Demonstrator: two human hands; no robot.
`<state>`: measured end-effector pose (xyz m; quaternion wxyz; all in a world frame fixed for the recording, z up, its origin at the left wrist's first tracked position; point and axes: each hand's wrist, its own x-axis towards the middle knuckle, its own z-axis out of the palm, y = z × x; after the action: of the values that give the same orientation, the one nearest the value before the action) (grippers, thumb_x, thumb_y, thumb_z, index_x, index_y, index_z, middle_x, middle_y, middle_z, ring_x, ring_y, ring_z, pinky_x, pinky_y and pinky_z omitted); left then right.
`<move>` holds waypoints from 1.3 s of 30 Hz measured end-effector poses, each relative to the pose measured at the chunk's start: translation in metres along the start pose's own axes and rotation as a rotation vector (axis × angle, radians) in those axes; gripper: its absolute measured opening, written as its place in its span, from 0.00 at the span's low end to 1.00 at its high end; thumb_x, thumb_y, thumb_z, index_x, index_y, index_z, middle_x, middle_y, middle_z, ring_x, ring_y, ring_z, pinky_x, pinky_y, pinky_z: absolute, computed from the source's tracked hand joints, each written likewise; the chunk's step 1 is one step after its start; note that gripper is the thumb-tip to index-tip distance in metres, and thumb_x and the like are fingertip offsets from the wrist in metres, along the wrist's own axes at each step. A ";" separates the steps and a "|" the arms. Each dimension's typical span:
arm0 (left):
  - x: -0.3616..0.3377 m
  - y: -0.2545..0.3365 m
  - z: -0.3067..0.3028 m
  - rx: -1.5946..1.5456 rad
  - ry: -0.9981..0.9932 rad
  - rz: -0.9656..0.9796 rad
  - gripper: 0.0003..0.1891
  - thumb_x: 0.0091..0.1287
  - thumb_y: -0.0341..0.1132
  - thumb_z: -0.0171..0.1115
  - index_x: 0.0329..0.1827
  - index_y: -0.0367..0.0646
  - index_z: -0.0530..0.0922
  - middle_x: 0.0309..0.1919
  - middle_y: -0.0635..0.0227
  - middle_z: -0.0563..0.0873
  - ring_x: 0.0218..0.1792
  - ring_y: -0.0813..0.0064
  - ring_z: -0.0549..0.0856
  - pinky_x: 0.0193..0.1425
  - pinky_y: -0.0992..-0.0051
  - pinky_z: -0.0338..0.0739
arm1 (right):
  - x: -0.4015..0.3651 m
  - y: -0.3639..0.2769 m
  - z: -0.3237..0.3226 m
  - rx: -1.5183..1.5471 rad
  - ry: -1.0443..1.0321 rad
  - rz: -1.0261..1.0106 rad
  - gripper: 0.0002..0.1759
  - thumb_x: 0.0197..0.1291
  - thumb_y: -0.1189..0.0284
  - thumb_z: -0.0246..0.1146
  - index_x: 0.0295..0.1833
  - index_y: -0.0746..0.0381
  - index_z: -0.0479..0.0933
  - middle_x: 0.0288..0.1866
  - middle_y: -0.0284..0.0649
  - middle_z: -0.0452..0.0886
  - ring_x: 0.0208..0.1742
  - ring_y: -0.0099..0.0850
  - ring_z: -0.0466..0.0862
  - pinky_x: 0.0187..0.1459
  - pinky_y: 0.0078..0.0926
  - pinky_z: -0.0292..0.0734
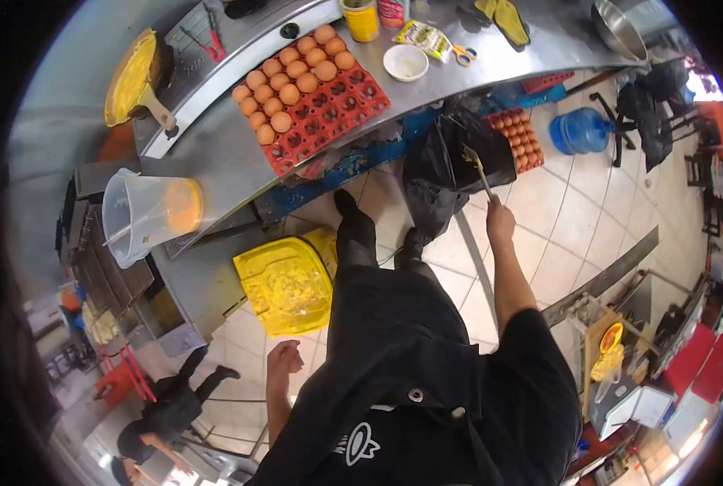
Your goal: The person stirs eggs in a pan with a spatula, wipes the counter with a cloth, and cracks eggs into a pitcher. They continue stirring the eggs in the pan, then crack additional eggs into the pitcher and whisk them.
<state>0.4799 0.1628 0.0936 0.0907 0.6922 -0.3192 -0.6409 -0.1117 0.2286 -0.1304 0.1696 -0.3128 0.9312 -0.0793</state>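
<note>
My right hand [501,220] is closed round the handle of a narrow spatula-like utensil [484,180]. Its tip, with yellowish bits on it, is over a black plastic bag [434,166] standing on the floor beside the counter. Low on the left, near a yellow plastic lid or bin [284,287], my left hand [284,359] hangs with curled fingers and nothing visible in it. On the counter, brown eggs [307,83] fill part of a red egg tray [329,120]. A clear plastic jug [134,212] with orange liquid stands at the counter's left end.
A pan [165,65] with a yellow egg layer [132,77] is at upper left. The counter also bears a white bowl [406,63], scissors [464,55] and a yellow can [360,20]. A blue water bottle [580,131] lies on the floor. Another person [163,421] is at lower left.
</note>
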 end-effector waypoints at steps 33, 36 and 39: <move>0.235 0.429 -0.004 -0.640 0.018 0.593 0.20 0.67 0.45 0.64 0.51 0.37 0.79 0.21 0.72 0.77 0.18 0.83 0.76 0.20 0.81 0.69 | 0.064 -0.678 -0.375 0.235 0.081 -1.239 0.17 0.67 0.70 0.57 0.59 0.60 0.78 0.25 0.38 0.79 0.26 0.33 0.78 0.30 0.28 0.69; 0.239 0.459 -0.016 -0.417 0.000 0.635 0.21 0.66 0.46 0.65 0.50 0.36 0.79 0.18 0.73 0.77 0.14 0.83 0.74 0.17 0.80 0.67 | 0.050 -0.766 -0.379 -0.086 0.142 -1.401 0.15 0.63 0.71 0.59 0.55 0.57 0.81 0.31 0.47 0.83 0.34 0.46 0.82 0.37 0.37 0.74; 0.299 0.452 -0.003 -0.374 -0.186 0.807 0.21 0.65 0.48 0.65 0.47 0.37 0.80 0.18 0.72 0.77 0.13 0.82 0.74 0.16 0.81 0.66 | 0.036 -0.819 -0.378 -0.450 0.094 -1.431 0.13 0.60 0.70 0.60 0.49 0.57 0.82 0.34 0.50 0.83 0.39 0.49 0.82 0.42 0.42 0.77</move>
<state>0.3284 -0.3572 0.0877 0.4275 0.4235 -0.4492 -0.6604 0.1785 -0.4260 0.4196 -0.0314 -0.8652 0.5004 0.0087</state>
